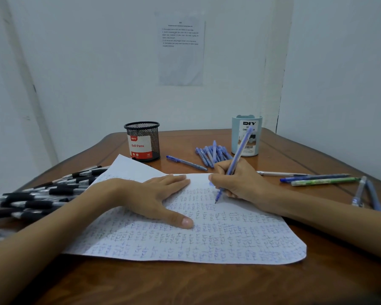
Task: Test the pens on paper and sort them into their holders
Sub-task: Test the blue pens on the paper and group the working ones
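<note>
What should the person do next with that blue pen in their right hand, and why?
Probably draw a short test mark. The right hand grips the blue pen with its tip at the paper, and the left hand lies flat on the sheet. Whether it writes would then decide its holder.

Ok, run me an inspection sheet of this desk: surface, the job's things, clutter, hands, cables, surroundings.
Surface: brown wooden table.
Job's things: paper covered in test scribbles; black mesh holder and pale blue holder at the back; black pens piled at left; blue pens heaped beside the pale blue holder.
Clutter: loose pens lying at right.
Hands: left hand flat on the paper; right hand grips a blue pen, tip at the paper.
Cables: nothing seen.
Surroundings: white walls; printed sheet on the back wall.
</note>
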A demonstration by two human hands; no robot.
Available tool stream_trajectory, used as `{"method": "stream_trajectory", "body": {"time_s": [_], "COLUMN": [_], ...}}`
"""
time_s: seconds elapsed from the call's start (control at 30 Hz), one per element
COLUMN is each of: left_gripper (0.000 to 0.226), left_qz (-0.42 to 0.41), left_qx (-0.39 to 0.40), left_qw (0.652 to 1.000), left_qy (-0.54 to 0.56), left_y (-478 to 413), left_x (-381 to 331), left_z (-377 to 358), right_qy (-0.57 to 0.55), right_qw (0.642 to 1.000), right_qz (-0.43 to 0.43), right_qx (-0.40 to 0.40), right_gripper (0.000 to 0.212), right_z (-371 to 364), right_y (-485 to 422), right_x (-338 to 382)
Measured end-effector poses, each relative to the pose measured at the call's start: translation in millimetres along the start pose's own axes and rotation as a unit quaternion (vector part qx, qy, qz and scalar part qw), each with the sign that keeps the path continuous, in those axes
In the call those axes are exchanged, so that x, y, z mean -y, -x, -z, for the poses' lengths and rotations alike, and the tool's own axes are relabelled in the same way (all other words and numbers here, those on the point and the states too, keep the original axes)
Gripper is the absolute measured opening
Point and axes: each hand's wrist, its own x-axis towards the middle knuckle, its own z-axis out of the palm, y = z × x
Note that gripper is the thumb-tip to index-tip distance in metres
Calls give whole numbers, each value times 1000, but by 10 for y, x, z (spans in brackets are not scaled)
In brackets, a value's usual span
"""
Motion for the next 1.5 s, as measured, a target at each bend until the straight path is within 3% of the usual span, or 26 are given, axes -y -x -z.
{"method": "stream_trajectory", "body": {"time_s": [0.13,0.37,0.43,0.5,0.6,0.7,0.77,0.9,1.0,1.27,1.43,1.5], "left_gripper": [147,140,121,94,81,66,52,35,24,18,19,24], "left_qz": [-13,-25,-31,-43,-52,-47,-56,-115,-154,-199,-213,-208], "left_qx": [5,-19,-42,-86,-163,-219,-265,-374,-408,-392,-353,-329], "left_qw": [1000,999,999,994,982,971,958,905,876,869,811,790], "left_qy": [-2,-4,6,45,77,82,91,169,208,229,414,473], "left_y": [-7,-44,-37,-37,-73,-142,-178,-203,-172,-196,-153,-130], "left_x": [33,83,53,9,-21,-2,19,31,-13,-67,-81,-74], "left_z": [0,-27,-33,-42,-64,-88,-101,-118,-97,-90,-58,-42], "right_qy": [-4,-49,-33,64,246,260,241,51,-17,-98,-145,-156], "right_qw": [1000,998,998,996,967,963,968,996,998,991,986,984], "right_qz": [14,31,44,57,60,59,48,8,-3,-29,-43,-78], "right_qx": [14,-27,-6,3,25,50,49,68,60,81,73,27], "right_gripper": [42,23,19,13,14,8,15,15,16,19,14,31], "right_z": [6,210,368,445,418,373,349,274,226,141,143,128], "right_y": [7,-79,-151,-167,-149,-157,-153,-73,-14,54,45,20], "right_x": [-4,78,86,25,-88,-61,-30,5,59,85,94,106]}}
